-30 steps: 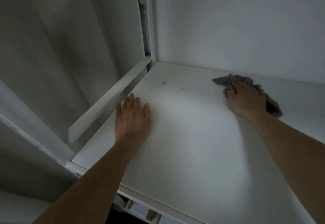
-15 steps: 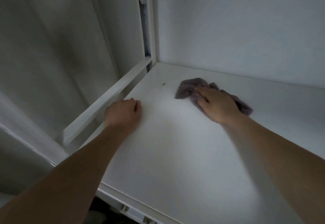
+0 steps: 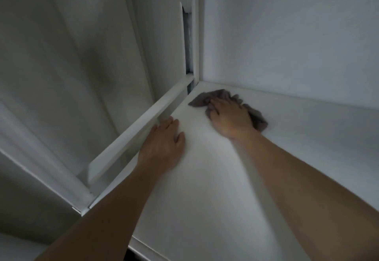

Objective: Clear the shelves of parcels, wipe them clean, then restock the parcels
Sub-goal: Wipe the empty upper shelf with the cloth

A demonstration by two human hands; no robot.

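Note:
A white shelf board [image 3: 215, 189] fills the lower right of the head view, and no parcels are in sight. A crumpled grey-purple cloth [image 3: 207, 98] lies near the shelf's far left corner. My right hand [image 3: 231, 117] presses flat on top of the cloth, fingers stretched toward the corner. My left hand [image 3: 164, 144] rests palm down on the shelf's left edge, beside the side rail, fingers fairly straight and holding nothing.
A white side rail [image 3: 143, 123] runs diagonally along the shelf's left edge up to a vertical post [image 3: 195, 35]. A pale wall [image 3: 287, 35] closes the back. Grey panels [image 3: 71, 66] stand at the left. The shelf's front edge [image 3: 143, 248] shows at the bottom.
My right hand has swept the cloth leftward across the shelf into the far left corner, over the dark specks. My left hand has shifted left to the shelf edge by the rail.

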